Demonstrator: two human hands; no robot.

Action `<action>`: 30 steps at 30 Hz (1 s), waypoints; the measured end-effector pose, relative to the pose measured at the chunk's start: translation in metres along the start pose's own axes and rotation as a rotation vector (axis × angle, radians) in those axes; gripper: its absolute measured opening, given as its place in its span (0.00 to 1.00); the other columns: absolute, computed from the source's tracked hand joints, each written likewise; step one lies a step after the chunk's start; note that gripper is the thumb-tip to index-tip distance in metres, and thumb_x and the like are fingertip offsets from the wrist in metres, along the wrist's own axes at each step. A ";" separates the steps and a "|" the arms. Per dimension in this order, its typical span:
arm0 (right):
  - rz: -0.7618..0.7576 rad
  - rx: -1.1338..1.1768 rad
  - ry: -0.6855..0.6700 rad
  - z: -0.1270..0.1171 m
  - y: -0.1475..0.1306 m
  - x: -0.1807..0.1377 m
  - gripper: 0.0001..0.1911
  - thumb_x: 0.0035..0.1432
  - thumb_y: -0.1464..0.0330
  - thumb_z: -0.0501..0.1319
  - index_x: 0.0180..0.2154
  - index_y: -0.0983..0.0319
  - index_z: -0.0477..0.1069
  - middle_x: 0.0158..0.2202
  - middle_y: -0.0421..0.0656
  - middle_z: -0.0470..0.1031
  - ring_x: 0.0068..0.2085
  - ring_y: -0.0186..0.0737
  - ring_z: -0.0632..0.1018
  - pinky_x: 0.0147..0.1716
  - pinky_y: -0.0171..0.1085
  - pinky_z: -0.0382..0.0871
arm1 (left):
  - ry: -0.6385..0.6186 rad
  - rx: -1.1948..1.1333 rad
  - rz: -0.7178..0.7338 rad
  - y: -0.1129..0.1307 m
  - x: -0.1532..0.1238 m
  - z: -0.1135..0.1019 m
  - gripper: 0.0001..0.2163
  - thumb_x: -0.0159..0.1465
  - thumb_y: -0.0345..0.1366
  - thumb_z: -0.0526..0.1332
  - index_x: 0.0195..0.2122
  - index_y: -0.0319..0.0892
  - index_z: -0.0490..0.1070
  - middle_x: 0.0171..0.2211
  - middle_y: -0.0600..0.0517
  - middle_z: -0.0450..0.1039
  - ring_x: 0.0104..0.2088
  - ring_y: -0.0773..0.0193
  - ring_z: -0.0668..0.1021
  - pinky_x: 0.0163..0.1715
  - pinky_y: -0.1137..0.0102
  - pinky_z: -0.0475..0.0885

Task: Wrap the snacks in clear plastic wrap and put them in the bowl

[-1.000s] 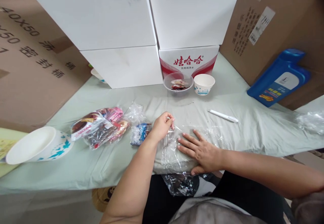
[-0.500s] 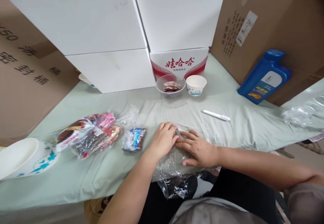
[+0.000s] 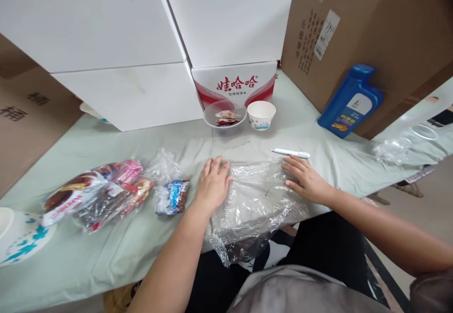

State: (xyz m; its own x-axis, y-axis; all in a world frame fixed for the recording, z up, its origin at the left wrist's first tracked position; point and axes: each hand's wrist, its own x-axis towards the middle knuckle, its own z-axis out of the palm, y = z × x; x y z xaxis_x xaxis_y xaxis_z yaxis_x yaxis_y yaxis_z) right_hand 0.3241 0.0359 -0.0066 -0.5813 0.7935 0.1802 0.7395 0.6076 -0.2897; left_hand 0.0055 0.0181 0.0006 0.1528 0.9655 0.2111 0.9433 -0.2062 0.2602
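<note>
A clear plastic bag (image 3: 255, 195) lies spread on the pale green cloth in front of me, its lower end hanging over the table edge. My left hand (image 3: 213, 181) rests flat on the bag's left side, fingers stretched out. On its upper right side lies my right hand (image 3: 306, 178), also flat with fingers apart. Just beyond the right fingertips is a white utility knife (image 3: 290, 153). Left of my left hand sits a small blue and brown packet (image 3: 172, 197) in clear plastic.
Further left are packaged snacks (image 3: 99, 190) and a large paper bowl (image 3: 26, 237). At the back stand a clear plastic bowl (image 3: 208, 116) with sachets, a paper cup (image 3: 261, 116) and a white carton (image 3: 235, 86). A blue bottle (image 3: 350, 102) leans by a brown box (image 3: 371, 30) at right.
My hands have moved apart, left hand to the left and right hand to the right. The bunched plastic bag between them is now spread out flatter. The view has shifted slightly right.
</note>
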 end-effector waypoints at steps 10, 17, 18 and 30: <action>-0.348 0.190 -0.337 -0.024 -0.047 -0.030 0.12 0.60 0.65 0.62 0.45 0.60 0.74 0.64 0.48 0.62 0.68 0.55 0.54 0.63 0.57 0.52 | -0.585 -0.511 0.308 0.039 -0.020 -0.030 0.06 0.64 0.35 0.59 0.39 0.46 0.76 0.40 0.50 0.72 0.44 0.58 0.74 0.46 0.65 0.70; -0.343 0.510 -0.525 -0.056 -0.067 -0.050 0.07 0.60 0.75 0.56 0.36 0.60 0.71 0.35 0.43 0.76 0.38 0.37 0.76 0.38 0.36 0.70 | -0.613 -0.388 0.311 0.041 -0.022 -0.025 0.14 0.56 0.27 0.65 0.43 0.47 0.75 0.44 0.50 0.68 0.49 0.56 0.71 0.50 0.62 0.68; -0.345 0.543 -0.539 -0.062 -0.068 -0.052 0.07 0.60 0.75 0.56 0.35 0.60 0.71 0.33 0.43 0.75 0.36 0.36 0.75 0.36 0.35 0.69 | -0.614 -0.375 0.312 0.042 -0.023 -0.025 0.15 0.55 0.26 0.65 0.43 0.47 0.75 0.44 0.50 0.68 0.49 0.56 0.71 0.51 0.62 0.68; 0.443 1.091 0.044 -0.032 -0.032 0.007 0.11 0.63 0.59 0.59 0.37 0.61 0.65 0.25 0.37 0.71 0.26 0.32 0.75 0.26 0.32 0.70 | -0.517 -1.018 0.133 -0.008 -0.009 -0.045 0.16 0.65 0.50 0.58 0.44 0.43 0.72 0.44 0.47 0.71 0.45 0.58 0.74 0.47 0.63 0.70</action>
State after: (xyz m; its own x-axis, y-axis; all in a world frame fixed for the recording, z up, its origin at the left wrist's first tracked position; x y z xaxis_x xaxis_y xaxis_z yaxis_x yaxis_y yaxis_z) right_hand 0.3072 0.0232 0.0339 -0.3185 0.9412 -0.1123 0.1796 -0.0564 -0.9821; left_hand -0.0163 0.0042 0.0388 0.5581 0.8278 -0.0573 0.2712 -0.1167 0.9554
